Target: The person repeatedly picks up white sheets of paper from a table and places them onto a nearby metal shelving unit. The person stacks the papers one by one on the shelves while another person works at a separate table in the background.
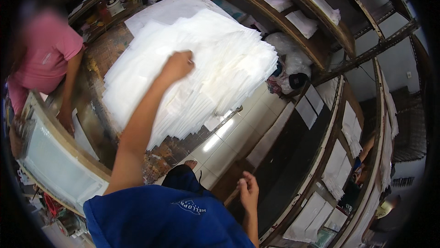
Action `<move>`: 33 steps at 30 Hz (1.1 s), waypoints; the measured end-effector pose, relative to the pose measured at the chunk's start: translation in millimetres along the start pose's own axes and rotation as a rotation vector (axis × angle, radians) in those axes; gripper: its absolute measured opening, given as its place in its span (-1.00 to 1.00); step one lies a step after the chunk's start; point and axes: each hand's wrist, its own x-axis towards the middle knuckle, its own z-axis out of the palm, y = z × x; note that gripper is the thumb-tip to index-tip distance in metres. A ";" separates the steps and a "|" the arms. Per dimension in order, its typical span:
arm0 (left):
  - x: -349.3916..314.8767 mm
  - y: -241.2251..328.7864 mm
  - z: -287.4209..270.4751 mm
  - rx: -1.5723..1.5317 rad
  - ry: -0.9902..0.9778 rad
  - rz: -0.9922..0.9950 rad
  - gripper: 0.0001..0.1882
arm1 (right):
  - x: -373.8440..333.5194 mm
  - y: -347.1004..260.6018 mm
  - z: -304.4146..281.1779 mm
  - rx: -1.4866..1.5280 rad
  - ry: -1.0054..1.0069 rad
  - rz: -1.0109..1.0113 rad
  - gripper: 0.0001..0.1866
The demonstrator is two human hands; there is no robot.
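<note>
A wide, fanned heap of thin white sheets or flat bags (220,69) covers most of the worktable (98,65). My left arm reaches out over it. My left hand (179,66) is closed above the middle of the heap, its fingers curled in. Whatever may be between those fingertips is too pale and small to make out. Down by my side, to the right of my blue shirt, hangs my right hand (248,192). Its fingers are loosely bent and apart, with nothing in them, near a dark board (284,147).
A person in pink (50,51) stands at the left behind a framed screen (59,161). Wooden racks (275,14) with white sheets on them line the far side. More racks (330,156) stand at the right. Clear plastic wrapping (293,55) lies past the table's corner.
</note>
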 end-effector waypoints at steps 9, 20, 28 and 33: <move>-229.9 150.8 30.1 -0.087 -0.297 0.473 -0.84 | 4.9 -103.0 25.3 0.098 -0.096 -0.368 -0.52; -425.2 208.1 52.1 -0.779 -0.829 0.997 -0.85 | -128.8 -44.9 -33.3 0.507 0.268 -0.316 -0.88; -497.9 173.8 195.1 -1.901 -1.506 -0.844 -0.45 | -329.9 41.9 -84.3 0.502 0.508 -0.232 -0.88; -527.4 179.6 204.3 -1.905 -1.572 -0.876 -0.39 | -415.0 103.2 -73.3 0.315 0.770 -0.031 -0.88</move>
